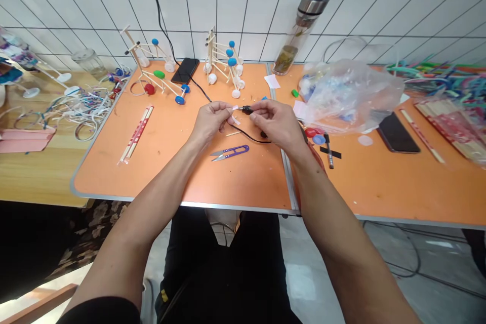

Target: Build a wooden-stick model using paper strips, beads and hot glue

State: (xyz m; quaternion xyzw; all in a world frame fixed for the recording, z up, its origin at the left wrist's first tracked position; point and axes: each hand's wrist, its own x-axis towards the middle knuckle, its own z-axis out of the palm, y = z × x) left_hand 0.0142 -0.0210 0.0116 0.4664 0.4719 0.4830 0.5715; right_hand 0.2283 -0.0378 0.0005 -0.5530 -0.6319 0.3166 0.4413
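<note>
My right hand [279,119] is closed around a small black tool [247,110] with a thin metal tip pointing left. Facing it, my left hand [212,120] pinches a small whitish piece [235,108] between thumb and fingertips. The tip meets or nearly meets that piece; I cannot tell which. A black cord [246,135] passes below both hands. Just under them, purple thread snips [230,152] lie on the orange table [182,172].
Stick models with coloured caps [224,61] stand at the back near a phone [186,70]. A tall bottle [301,33] leans by the wall. Rightward are a plastic bag [353,96], a marker [329,152] and another phone [398,132]. Wrapped chopsticks [137,134] lie left.
</note>
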